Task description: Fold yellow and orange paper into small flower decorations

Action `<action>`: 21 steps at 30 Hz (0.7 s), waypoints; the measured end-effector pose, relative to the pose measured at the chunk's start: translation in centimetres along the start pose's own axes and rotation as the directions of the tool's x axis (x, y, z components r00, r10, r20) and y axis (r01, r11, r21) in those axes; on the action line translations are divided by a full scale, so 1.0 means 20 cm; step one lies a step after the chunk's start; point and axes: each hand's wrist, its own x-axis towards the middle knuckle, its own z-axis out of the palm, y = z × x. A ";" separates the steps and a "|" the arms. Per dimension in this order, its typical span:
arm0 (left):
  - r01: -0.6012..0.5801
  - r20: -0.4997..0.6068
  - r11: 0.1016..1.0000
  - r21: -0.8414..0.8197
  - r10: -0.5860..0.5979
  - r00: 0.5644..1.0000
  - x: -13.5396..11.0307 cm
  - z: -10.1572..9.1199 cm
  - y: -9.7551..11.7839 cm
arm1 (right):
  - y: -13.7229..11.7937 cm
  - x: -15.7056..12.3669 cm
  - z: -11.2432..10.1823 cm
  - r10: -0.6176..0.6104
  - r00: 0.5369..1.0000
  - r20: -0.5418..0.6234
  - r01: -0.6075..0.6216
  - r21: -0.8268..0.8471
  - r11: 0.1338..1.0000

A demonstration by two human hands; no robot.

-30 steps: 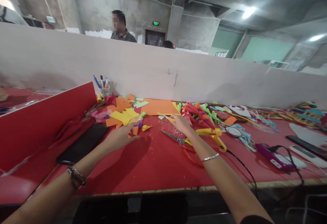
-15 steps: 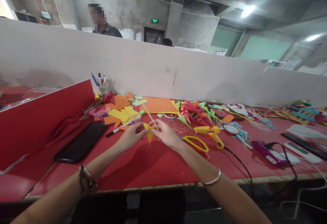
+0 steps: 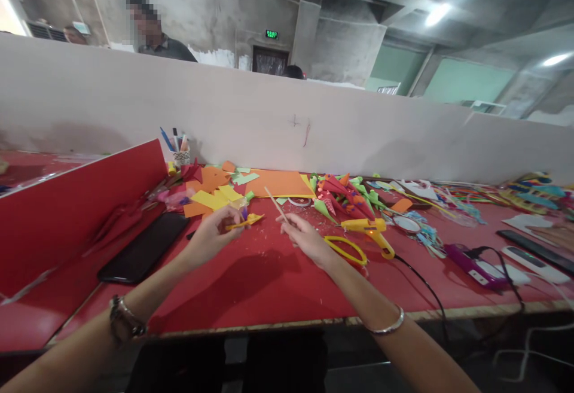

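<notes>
My left hand pinches a small yellow paper piece just above the red table. My right hand pinches a thin wooden stick that slants up and to the left. The two hands are a short gap apart. Yellow-handled scissors lie just right of my right hand. A yellow glue gun lies beyond them with its black cord trailing to the table's front edge.
Orange, yellow and green paper scraps and rolled paper cones lie at the back. A black phone lies left, by a red divider. A pen cup stands against the pale partition; a person stands behind it.
A second ago both hands reached over the scraps with nothing held. They then met with paper piece and stick together. Now they have drawn apart, paper left, stick right.
</notes>
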 end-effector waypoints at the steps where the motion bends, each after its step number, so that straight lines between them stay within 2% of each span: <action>1: -0.022 0.033 1.000 -0.021 0.023 0.999 -0.02 0.01 0.00 | 0.00 -0.01 0.00 -0.026 1.000 0.002 0.026 -0.037 0.999; 4: -0.036 0.082 0.993 -0.113 0.046 0.996 -0.07 0.06 -0.01 | 0.01 -0.07 0.04 -0.077 0.995 0.069 0.081 -0.072 0.994; 7: 0.039 0.145 0.982 -0.183 -0.012 0.989 -0.09 0.09 -0.03 | 0.01 -0.13 0.10 -0.069 0.986 0.150 0.068 0.012 0.998; 10: 0.052 0.196 0.982 -0.179 -0.016 0.980 -0.11 0.10 -0.06 | 0.00 -0.17 0.16 -0.115 0.986 0.123 0.101 0.114 0.988; 15: -0.018 0.228 1.000 0.005 0.017 0.974 -0.13 0.09 -0.06 | 0.00 -0.21 0.19 -0.130 0.987 0.089 0.123 0.084 0.989; 18: -0.099 0.228 0.981 0.168 0.059 0.972 -0.14 0.08 -0.05 | 0.00 -0.23 0.20 -0.101 0.993 0.056 0.100 0.037 0.994; 21: -0.151 0.194 0.955 0.254 0.103 0.976 -0.15 0.08 -0.06 | 0.01 -0.26 0.21 -0.132 0.991 -0.009 0.132 -0.022 0.991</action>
